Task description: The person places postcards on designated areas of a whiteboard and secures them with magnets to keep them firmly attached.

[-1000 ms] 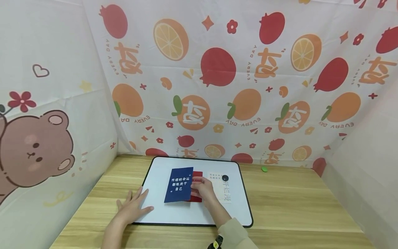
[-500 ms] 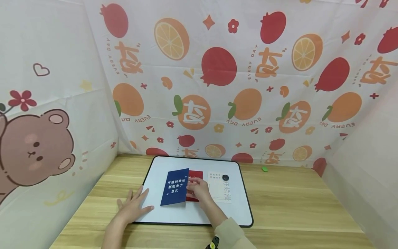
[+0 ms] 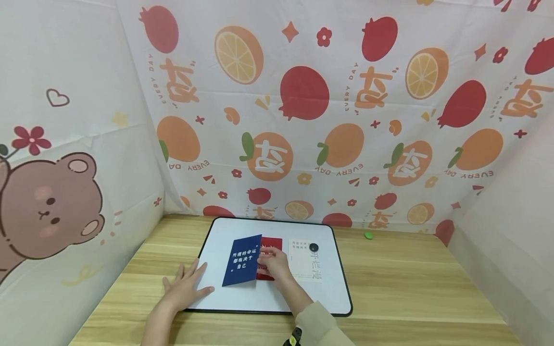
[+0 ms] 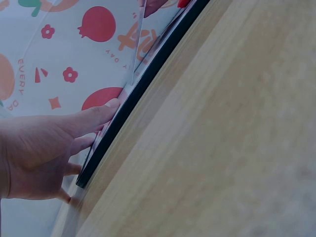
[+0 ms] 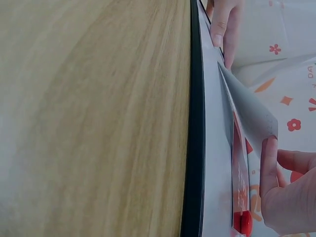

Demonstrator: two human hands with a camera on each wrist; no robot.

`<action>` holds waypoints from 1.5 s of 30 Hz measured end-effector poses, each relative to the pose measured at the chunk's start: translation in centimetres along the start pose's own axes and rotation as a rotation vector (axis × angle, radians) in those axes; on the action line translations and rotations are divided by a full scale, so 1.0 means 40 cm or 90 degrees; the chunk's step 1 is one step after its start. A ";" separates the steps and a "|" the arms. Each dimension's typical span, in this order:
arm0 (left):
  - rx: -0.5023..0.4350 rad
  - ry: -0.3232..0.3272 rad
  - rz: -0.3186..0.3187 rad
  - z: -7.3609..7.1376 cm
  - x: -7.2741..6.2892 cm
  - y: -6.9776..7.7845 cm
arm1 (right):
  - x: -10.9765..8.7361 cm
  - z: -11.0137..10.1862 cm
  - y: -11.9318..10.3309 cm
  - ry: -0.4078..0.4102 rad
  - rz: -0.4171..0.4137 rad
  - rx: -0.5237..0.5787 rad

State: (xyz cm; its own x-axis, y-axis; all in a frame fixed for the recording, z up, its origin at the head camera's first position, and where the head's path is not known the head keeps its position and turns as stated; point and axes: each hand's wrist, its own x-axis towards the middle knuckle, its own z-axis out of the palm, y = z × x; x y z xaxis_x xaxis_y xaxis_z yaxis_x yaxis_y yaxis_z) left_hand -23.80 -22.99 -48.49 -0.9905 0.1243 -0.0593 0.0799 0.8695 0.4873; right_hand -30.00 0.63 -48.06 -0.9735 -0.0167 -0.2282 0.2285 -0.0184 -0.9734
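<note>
My right hand (image 3: 275,265) pinches the right edge of a blue card (image 3: 242,260) with white Chinese characters. In the right wrist view, the card's held edge is raised off the whiteboard (image 5: 215,163) while its far end slants down towards the board. Behind that hand, a red card (image 3: 272,244) lies partly covered by the blue one. My left hand (image 3: 183,288) rests with spread fingers on the whiteboard's left edge; the left wrist view shows its fingers (image 4: 96,116) across the black frame. A cream card (image 3: 303,262) lies right of the red card, under a round black magnet (image 3: 313,247).
The whiteboard lies on a wood-grain table (image 3: 411,288). A small green piece (image 3: 368,235) sits behind its right side. A red rounded piece (image 5: 245,223) shows by the red card. Fruit-printed cloth (image 3: 303,144) hangs at the back, a bear-printed cloth (image 3: 47,211) at the left.
My right hand has shifted left with the blue card, which also came slightly towards me. More of the red and cream cards shows. The left hand has stayed put.
</note>
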 end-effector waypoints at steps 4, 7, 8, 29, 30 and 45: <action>0.003 0.005 0.004 0.000 -0.001 -0.001 | 0.006 0.005 0.003 0.003 -0.003 -0.004; 0.006 0.012 0.013 0.000 -0.002 -0.003 | 0.008 0.008 0.005 0.005 -0.005 -0.003; 0.007 0.014 0.016 0.000 -0.002 -0.003 | 0.009 0.009 0.007 0.004 -0.008 -0.005; 0.008 0.004 0.003 0.003 0.002 -0.003 | 0.016 0.031 0.013 0.041 -0.019 -0.037; 0.009 0.004 0.004 0.003 0.002 -0.003 | 0.017 0.032 0.014 0.043 -0.020 -0.039; 0.019 0.010 0.001 0.003 0.000 -0.001 | 0.023 0.076 0.024 0.067 -0.041 -0.079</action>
State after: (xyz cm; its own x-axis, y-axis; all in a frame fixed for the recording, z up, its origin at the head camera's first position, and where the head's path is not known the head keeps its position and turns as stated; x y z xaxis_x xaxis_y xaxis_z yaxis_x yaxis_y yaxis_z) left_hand -23.80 -22.98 -48.62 -0.9919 0.1188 -0.0441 0.0853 0.8831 0.4614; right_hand -30.62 -2.43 -49.14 -0.9835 0.0857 -0.1594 0.1682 0.1083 -0.9798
